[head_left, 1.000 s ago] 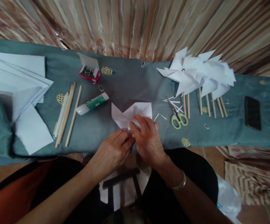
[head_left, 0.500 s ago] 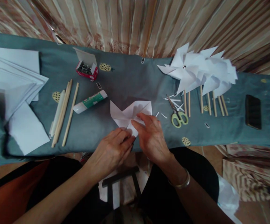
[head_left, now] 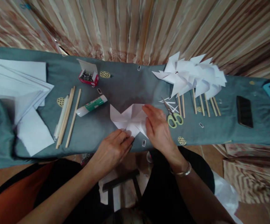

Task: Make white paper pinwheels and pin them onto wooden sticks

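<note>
Paper sheets (head_left: 25, 84) remain at nine o'clock, then loose wooden sticks (head_left: 65, 117). Left hand (head_left: 114, 147) pinches the folded paper pinwheel (head_left: 125, 119), mid-counter (head_left: 130, 88), at seven; no stick attached yet. Right hand (head_left: 159, 127) touches it at three, grip unclear. Mounted pinwheels (head_left: 191, 77) lie at two.

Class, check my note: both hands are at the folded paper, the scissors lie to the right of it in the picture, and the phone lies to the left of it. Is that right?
Not quite: the phone is on the wrong side. The head view shows it to the right of the folded paper, beyond the scissors. The rest is correct.
</note>
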{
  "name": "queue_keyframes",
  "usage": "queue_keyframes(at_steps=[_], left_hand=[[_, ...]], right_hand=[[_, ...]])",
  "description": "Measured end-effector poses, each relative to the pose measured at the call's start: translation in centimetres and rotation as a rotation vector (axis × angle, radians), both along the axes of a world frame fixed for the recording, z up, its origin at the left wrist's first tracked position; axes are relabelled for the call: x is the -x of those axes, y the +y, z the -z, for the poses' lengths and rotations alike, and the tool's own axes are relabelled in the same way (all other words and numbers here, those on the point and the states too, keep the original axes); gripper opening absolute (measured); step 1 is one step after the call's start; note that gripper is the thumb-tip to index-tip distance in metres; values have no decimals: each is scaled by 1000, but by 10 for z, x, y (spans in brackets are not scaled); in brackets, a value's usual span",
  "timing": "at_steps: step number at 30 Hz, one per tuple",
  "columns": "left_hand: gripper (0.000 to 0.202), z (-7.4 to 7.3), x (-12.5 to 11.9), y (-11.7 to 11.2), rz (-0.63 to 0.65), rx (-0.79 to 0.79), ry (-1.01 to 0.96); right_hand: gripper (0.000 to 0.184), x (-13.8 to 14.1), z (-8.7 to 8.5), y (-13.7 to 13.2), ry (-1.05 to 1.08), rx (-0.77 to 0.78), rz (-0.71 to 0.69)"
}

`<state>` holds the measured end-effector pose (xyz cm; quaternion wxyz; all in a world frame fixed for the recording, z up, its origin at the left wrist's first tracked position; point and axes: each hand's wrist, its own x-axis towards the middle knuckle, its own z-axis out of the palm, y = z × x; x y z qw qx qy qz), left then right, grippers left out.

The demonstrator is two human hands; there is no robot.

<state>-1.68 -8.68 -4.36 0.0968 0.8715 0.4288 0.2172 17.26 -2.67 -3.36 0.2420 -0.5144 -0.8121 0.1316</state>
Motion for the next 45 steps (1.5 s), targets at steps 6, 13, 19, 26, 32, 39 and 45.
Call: queue_keyframes(at_steps=[6, 13, 19, 26, 32, 39, 45], left_hand=[[20, -6, 0, 2, 17, 31, 6], [20, -9, 14, 9, 26, -14, 56], [23, -7, 30, 21, -32, -52, 76], [25, -8, 35, 31, -104, -105, 128], [21, -13, 10, 16, 15, -85, -13], [19, -6, -6, 5, 72, -12, 40], [16, -7, -4, 5, 71, -44, 39]], right_hand=[[45, -6, 2, 33, -28, 54, -55], [37, -19, -5, 36, -5, 89, 21], [28, -31, -8, 29, 123, 257, 114], [35, -38, -12, 1, 102, 503, 68], [27, -45, -14, -4, 114, 410, 95], [17, -45, -19, -9, 325, 354, -12], [21, -47, -18, -6, 363, 239, -23]])
